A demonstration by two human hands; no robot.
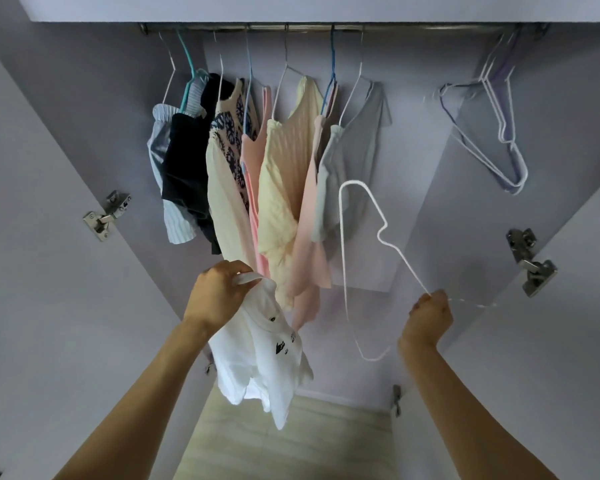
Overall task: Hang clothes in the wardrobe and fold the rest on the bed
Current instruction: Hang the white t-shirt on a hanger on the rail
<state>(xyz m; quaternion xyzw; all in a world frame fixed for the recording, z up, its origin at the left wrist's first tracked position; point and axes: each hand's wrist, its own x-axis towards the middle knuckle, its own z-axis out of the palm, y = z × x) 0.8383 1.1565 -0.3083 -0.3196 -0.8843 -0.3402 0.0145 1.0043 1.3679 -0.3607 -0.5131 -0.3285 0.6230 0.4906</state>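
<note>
Shirts (284, 174) crowding rail (326, 27), apparently.

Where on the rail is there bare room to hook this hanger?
Free stretch of rail: between the grey top and the empty hangers at the right end. Left of the grey top, garments hang packed together.

Hanger (361, 258) hook blurred (motion); shirt (257, 351) print unreadable
</note>
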